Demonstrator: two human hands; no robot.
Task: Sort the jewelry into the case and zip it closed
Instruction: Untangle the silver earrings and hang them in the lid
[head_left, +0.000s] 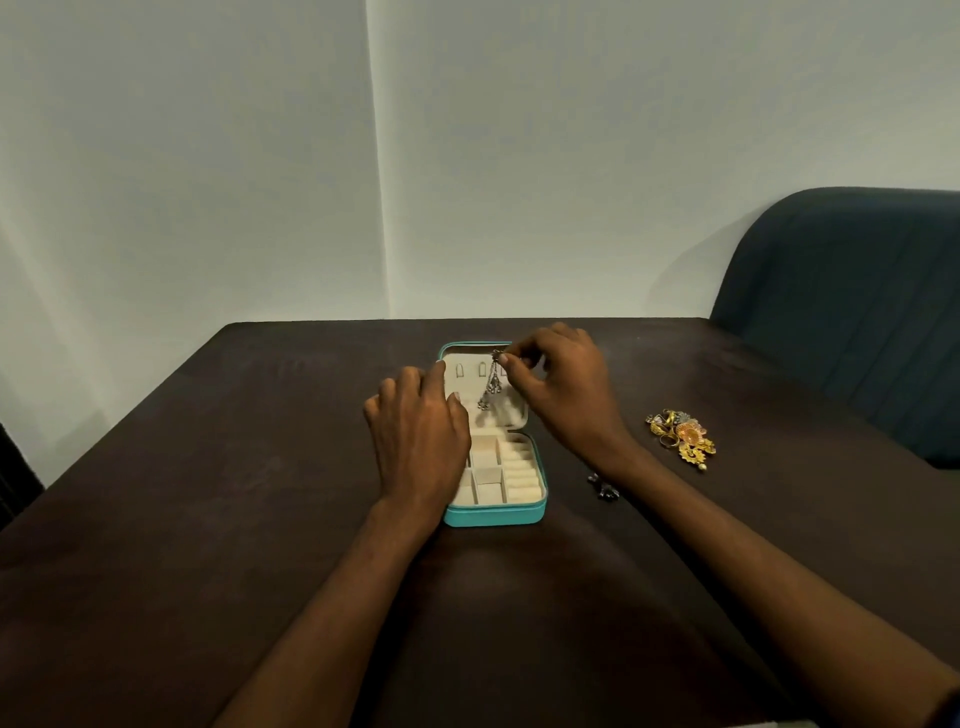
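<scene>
Two hands at frame centre: right hand (563, 384) pinches a silver earring (491, 387) over the open case (493, 514); left hand (418, 431), fingers relaxed, rests on the case.

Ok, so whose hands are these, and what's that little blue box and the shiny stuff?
There is no machine here. A person wears a camera on the head, so you look down at their own two hands. On the dark table lies an open case, blue-green outside and cream inside, with little compartments. The left hand rests on the case. The right hand pinches a silver earring at the top, so it dangles in front of the lid's lining. To the right sits a heap of gold jewelry. A small dark piece lies by the right wrist; I cannot tell what it is.
</scene>
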